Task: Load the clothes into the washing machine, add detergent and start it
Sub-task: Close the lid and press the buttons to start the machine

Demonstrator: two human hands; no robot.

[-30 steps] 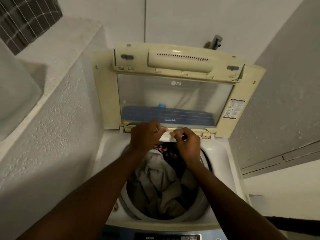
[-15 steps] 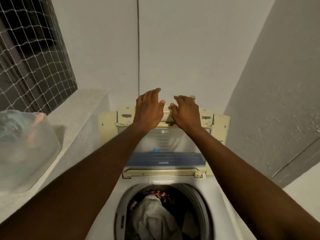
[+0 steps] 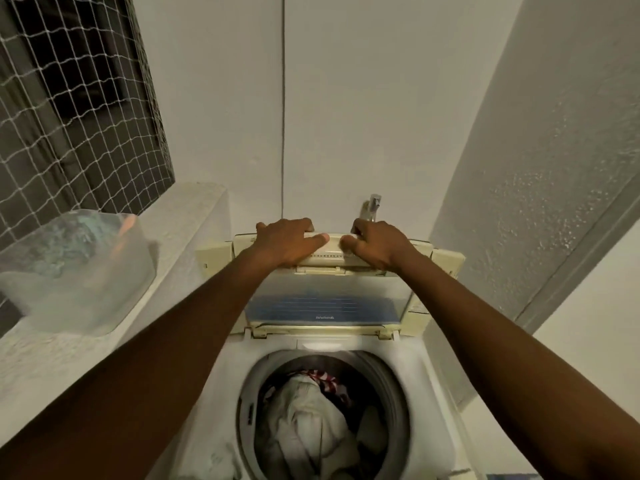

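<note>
Washing machine [image 3: 436,368]: a top-loader set in a narrow gap between a ledge [image 3: 194,216] on the left and a textured wall on the right, with its mouth facing up for loading from above.
Lid [image 3: 329,303]: stands upright at the back, close to the rear wall, with its clear panel towards the person. That leaves the drum fully open.
Clothes [image 3: 304,420]: the task's load lies inside the drum [image 3: 391,393]. A pale garment is heaped on top and a red-and-white piece sits behind it. Loading looks done or nearly so.
Plastic tub [image 3: 79,271]: parked on the ledge beside the machine, within arm's reach.
Left hand [image 3: 284,244]: grips the lid's top edge, fingers hooked over the back and thumb lying along the front.
Right hand [image 3: 377,247]: holds the same edge just beside the left hand, fingers curled over it. The paired grip suggests the lid is about to be pulled down.
Tap [image 3: 371,206]: fixed to the wall just behind the lid, probably the machine's water feed.
Cut off: the control panel lies below the bottom edge, so the start buttons cannot be seen.
Hidden: the fingertips of both hands are behind the lid, and the lower layers of the load are buried.
Unclear: no detergent is visible, so I cannot tell whether any has been added. The tub's contents are a blur of green and orange.
</note>
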